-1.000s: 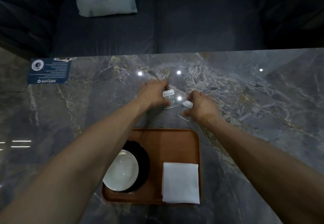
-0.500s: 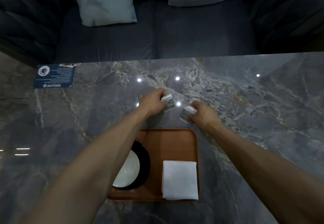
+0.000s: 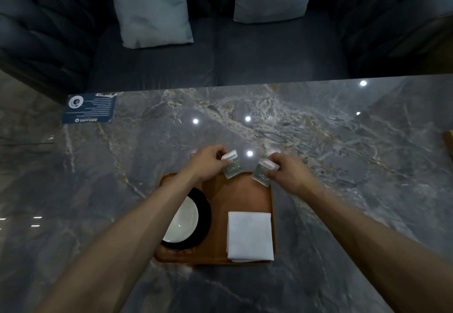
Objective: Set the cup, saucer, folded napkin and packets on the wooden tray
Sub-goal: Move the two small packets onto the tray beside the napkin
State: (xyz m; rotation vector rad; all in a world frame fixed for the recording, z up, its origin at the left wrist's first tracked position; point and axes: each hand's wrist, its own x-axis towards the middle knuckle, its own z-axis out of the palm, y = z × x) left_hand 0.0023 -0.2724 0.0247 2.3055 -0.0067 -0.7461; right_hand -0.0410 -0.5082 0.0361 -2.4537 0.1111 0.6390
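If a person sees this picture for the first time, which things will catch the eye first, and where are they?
First, the two hands at the centre: the left hand and the right hand each pinch a small pale printed packet over the far edge of the brown wooden tray. On the tray, the white folded napkin lies at the near right, and the white cup on its black saucer at the left.

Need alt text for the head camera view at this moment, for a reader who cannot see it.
Two bare hands each hold a small packet over the far edge of a wooden tray on a grey marble table: left hand with one packet, right hand with another. On the tray sit a white cup on a black saucer and a folded white napkin.
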